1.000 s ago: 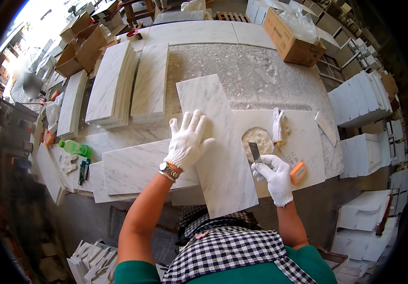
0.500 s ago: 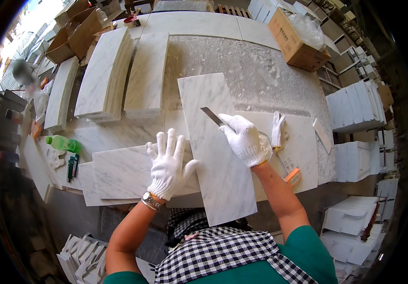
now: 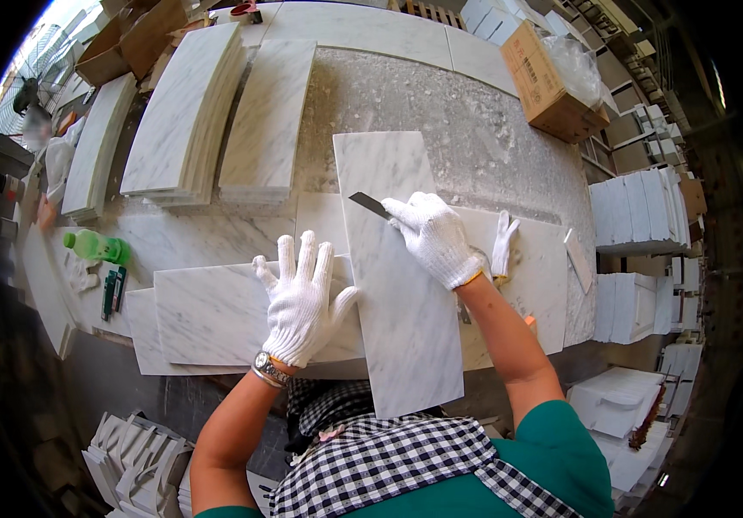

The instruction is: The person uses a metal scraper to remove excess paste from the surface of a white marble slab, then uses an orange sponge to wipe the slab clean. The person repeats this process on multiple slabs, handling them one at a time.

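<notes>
A long white marble tile (image 3: 406, 337) with grey veins lies lengthwise in front of me, its near end close to my checked apron. My right hand (image 3: 432, 240), in a white knitted glove, is closed round a flat dark metal blade (image 3: 368, 204). The blade slants over the tile's upper part, its tip near the left edge; whether it touches the surface I cannot tell. Spread wide, my gloved left hand (image 3: 302, 302) rests over another marble tile (image 3: 207, 311) lying crosswise, its thumb at the long tile's left edge.
Stacked marble tiles (image 3: 177, 112) stand at the back left. A green bottle (image 3: 100, 246) and dark green slim boxes (image 3: 113, 292) lie at the left. Beyond the right hand are a spare white glove (image 3: 503, 242) and a cardboard box (image 3: 548, 86). White slabs (image 3: 639, 211) stand farther right.
My right hand has moved the blade leftward across the long tile, toward its left edge. The left hand stays spread in about the same place. The whole view has shifted slightly.
</notes>
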The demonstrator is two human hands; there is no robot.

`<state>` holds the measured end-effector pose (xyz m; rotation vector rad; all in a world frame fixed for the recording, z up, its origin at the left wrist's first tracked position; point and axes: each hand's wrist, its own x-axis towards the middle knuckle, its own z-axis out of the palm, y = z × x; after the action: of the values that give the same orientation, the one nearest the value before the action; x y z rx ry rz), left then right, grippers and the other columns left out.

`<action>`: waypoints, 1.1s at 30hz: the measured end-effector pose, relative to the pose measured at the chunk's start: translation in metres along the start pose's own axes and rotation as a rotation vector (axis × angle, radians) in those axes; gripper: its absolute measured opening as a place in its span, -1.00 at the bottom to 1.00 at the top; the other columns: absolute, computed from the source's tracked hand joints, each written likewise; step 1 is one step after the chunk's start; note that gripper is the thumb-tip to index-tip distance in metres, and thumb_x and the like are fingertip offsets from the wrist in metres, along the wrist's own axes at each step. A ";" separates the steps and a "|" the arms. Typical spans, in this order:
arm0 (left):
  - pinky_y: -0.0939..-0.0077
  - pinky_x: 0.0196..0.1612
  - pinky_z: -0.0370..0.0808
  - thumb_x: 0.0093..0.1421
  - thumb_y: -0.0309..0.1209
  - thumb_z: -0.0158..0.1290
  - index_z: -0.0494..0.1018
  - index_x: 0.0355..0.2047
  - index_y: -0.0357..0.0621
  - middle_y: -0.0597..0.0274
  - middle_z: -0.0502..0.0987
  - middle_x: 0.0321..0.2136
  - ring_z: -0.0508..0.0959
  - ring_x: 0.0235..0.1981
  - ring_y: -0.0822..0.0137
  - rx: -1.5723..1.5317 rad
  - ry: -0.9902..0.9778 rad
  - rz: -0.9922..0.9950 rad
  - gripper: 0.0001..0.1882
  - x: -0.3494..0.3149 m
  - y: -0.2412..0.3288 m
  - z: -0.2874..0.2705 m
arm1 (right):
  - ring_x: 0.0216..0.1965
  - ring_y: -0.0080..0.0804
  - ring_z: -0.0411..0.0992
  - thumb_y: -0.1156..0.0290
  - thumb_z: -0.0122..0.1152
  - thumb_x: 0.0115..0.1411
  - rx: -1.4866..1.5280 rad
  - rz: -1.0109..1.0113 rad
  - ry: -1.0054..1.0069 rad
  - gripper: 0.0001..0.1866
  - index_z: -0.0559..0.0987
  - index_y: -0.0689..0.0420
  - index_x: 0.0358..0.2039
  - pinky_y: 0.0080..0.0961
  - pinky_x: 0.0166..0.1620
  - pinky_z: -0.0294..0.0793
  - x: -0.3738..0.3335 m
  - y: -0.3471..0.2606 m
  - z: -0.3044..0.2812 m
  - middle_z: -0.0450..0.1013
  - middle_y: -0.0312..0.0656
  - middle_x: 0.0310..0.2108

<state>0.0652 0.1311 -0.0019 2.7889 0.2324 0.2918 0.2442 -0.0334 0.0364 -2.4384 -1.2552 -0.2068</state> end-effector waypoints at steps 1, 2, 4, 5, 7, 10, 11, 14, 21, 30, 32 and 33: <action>-0.64 0.29 -0.03 0.19 0.05 0.23 0.36 0.27 -0.23 -0.18 0.27 0.34 0.17 0.38 -0.35 -0.002 -0.001 0.001 -0.21 0.000 0.001 0.000 | -0.31 -0.16 0.48 0.44 0.34 0.14 -0.035 -0.008 0.008 -0.72 0.69 -0.01 -0.09 -0.22 -0.26 0.51 0.002 0.000 0.001 0.45 -0.18 -0.44; -0.64 0.29 -0.03 0.19 0.05 0.23 0.36 0.27 -0.23 -0.18 0.27 0.34 0.17 0.38 -0.35 -0.004 -0.002 0.002 -0.21 0.000 0.002 0.000 | -0.31 -0.15 0.48 0.44 0.33 0.14 -0.017 -0.015 -0.017 -0.72 0.69 -0.01 -0.10 -0.22 -0.26 0.51 -0.001 0.000 -0.001 0.44 -0.18 -0.44; -0.64 0.29 -0.03 0.19 0.04 0.23 0.37 0.27 -0.23 -0.18 0.27 0.34 0.18 0.38 -0.35 0.003 0.003 -0.010 -0.22 0.000 0.000 -0.002 | -0.31 -0.15 0.48 0.45 0.32 0.15 0.029 -0.047 -0.061 -0.72 0.69 -0.02 -0.10 -0.22 -0.26 0.51 -0.007 -0.003 -0.002 0.44 -0.17 -0.44; -0.64 0.29 -0.03 0.20 0.04 0.23 0.37 0.26 -0.23 -0.18 0.27 0.34 0.18 0.38 -0.35 0.006 0.004 -0.016 -0.22 0.000 -0.001 -0.003 | -0.31 -0.15 0.48 0.45 0.32 0.15 0.058 -0.050 -0.054 -0.72 0.70 -0.03 -0.10 -0.22 -0.26 0.51 -0.004 -0.003 -0.001 0.44 -0.17 -0.44; -0.63 0.30 -0.05 0.20 0.04 0.22 0.37 0.27 -0.23 -0.18 0.28 0.35 0.18 0.38 -0.35 -0.008 -0.004 -0.014 -0.23 0.000 0.000 -0.002 | -0.31 -0.16 0.48 0.46 0.31 0.14 0.101 -0.033 -0.041 -0.72 0.70 -0.04 -0.11 -0.21 -0.26 0.51 -0.004 -0.003 -0.003 0.44 -0.17 -0.44; -0.61 0.33 -0.10 0.22 0.02 0.21 0.36 0.28 -0.23 -0.17 0.28 0.36 0.17 0.40 -0.36 -0.024 -0.014 -0.011 -0.24 -0.001 0.003 -0.002 | -0.29 -0.12 0.48 0.49 0.35 0.11 0.058 0.033 0.016 -0.69 0.71 0.05 -0.09 -0.20 -0.22 0.49 0.003 -0.002 -0.001 0.47 -0.13 -0.42; -0.60 0.33 -0.10 0.22 0.02 0.21 0.36 0.28 -0.23 -0.17 0.28 0.36 0.17 0.40 -0.35 -0.028 -0.016 -0.003 -0.24 0.000 0.005 -0.001 | -0.29 -0.12 0.48 0.51 0.34 0.11 0.010 0.029 -0.005 -0.68 0.71 0.04 -0.08 -0.22 -0.20 0.51 -0.003 -0.004 -0.005 0.48 -0.14 -0.41; -0.57 0.35 -0.10 0.23 0.01 0.20 0.35 0.29 -0.24 -0.18 0.27 0.37 0.18 0.40 -0.33 -0.013 -0.012 -0.031 -0.24 -0.001 0.002 -0.004 | -0.28 -0.12 0.49 0.52 0.33 0.10 0.195 -0.137 -0.206 -0.66 0.70 0.06 -0.07 -0.23 -0.17 0.52 -0.019 -0.009 -0.019 0.47 -0.13 -0.42; -0.49 0.40 -0.15 0.28 0.08 0.10 0.34 0.30 -0.28 -0.17 0.25 0.38 0.17 0.43 -0.24 -0.079 0.038 0.336 -0.22 -0.011 0.005 -0.009 | -0.33 -0.23 0.51 0.55 0.36 0.15 0.373 0.172 -0.048 -0.69 0.69 0.20 -0.05 -0.37 -0.21 0.52 -0.078 -0.009 -0.065 0.53 -0.10 -0.38; -0.58 0.26 0.12 0.30 0.09 0.06 0.28 0.31 -0.22 -0.12 0.21 0.36 0.19 0.39 -0.12 0.043 -0.095 0.391 -0.24 0.081 0.040 -0.012 | -0.31 -0.46 0.50 0.65 0.32 0.21 0.589 0.583 0.192 -0.69 0.66 0.30 -0.01 -0.49 -0.19 0.50 -0.185 -0.008 -0.096 0.59 -0.15 -0.31; -0.58 0.27 0.09 0.32 0.12 0.02 0.26 0.30 -0.25 -0.13 0.18 0.36 0.17 0.38 -0.15 0.204 0.055 0.275 -0.23 0.093 0.044 -0.019 | -0.31 -0.47 0.50 0.65 0.32 0.21 0.622 0.567 0.210 -0.68 0.66 0.30 0.00 -0.50 -0.20 0.50 -0.195 -0.011 -0.101 0.58 -0.16 -0.31; -0.58 0.28 0.08 0.32 0.13 0.01 0.25 0.31 -0.25 -0.14 0.17 0.37 0.15 0.39 -0.17 0.206 0.005 0.255 -0.22 0.090 0.050 -0.018 | -0.31 -0.47 0.50 0.66 0.33 0.19 0.633 0.589 0.213 -0.67 0.67 0.30 -0.01 -0.52 -0.21 0.49 -0.201 -0.014 -0.103 0.58 -0.16 -0.31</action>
<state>0.1548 0.1071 0.0475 3.0244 -0.1007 0.3532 0.1198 -0.2182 0.0735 -2.0363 -0.3823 0.0873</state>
